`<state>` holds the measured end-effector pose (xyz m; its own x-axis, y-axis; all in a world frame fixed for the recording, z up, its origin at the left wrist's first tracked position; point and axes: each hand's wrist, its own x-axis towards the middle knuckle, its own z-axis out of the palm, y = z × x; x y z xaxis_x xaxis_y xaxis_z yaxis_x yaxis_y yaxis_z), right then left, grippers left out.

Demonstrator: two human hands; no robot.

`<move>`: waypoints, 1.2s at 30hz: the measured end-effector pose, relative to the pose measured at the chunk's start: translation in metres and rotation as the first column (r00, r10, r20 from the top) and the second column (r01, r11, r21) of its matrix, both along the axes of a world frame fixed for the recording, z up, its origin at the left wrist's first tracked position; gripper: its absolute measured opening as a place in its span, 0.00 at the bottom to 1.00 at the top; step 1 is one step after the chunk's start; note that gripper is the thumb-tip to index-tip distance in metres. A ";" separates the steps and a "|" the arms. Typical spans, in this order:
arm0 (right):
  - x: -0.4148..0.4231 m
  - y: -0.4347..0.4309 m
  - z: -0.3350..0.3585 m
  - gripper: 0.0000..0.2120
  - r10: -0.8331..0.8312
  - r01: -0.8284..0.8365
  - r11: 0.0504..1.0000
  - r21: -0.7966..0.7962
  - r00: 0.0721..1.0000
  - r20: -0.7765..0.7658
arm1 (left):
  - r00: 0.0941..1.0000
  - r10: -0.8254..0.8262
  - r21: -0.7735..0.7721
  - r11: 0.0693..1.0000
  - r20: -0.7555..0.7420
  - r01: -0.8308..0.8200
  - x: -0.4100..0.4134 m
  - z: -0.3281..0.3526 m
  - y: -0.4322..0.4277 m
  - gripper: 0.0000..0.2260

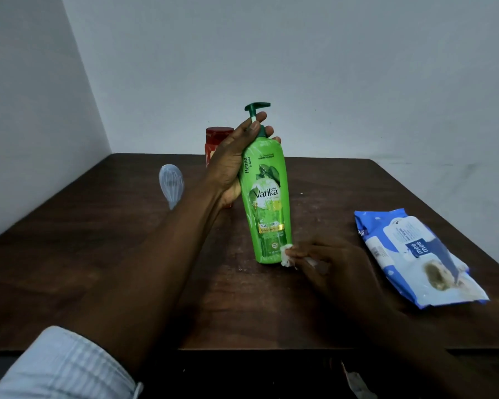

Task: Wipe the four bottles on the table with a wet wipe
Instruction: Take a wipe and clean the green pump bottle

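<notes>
A tall green shampoo bottle point(267, 197) with a dark green pump stands slightly tilted in the middle of the dark wooden table point(98, 254). My left hand point(236, 165) grips its neck and shoulder from the left. My right hand point(329, 266) holds a crumpled white wet wipe point(285, 254) pressed against the bottle's lower right side near its base. Behind my left hand a red jar-like bottle point(218, 139) with a red lid is partly hidden.
A blue and white pack of wet wipes point(415, 254) lies flat on the right side of the table. A pale blue translucent object point(171, 182) rests at the left rear. White walls close in behind and on the left.
</notes>
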<state>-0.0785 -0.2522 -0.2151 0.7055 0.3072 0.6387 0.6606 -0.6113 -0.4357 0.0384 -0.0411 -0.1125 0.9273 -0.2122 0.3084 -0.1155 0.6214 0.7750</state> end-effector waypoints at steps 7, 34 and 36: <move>0.018 0.026 0.020 0.08 -0.029 0.010 0.985 0.174 0.993 0.110 | 0.998 -0.060 -0.008 0.998 -0.031 0.059 -0.002 0.001 0.001 0.13; 0.063 0.064 0.119 0.15 0.007 -0.009 1.000 0.003 0.926 0.377 | 0.989 -0.149 0.034 0.988 0.006 0.149 -0.008 0.010 -0.003 0.13; 0.063 0.064 0.121 0.16 0.035 -0.004 0.997 -0.075 0.909 0.416 | 0.995 -0.103 0.068 0.992 0.001 0.103 -0.005 0.008 -0.005 0.11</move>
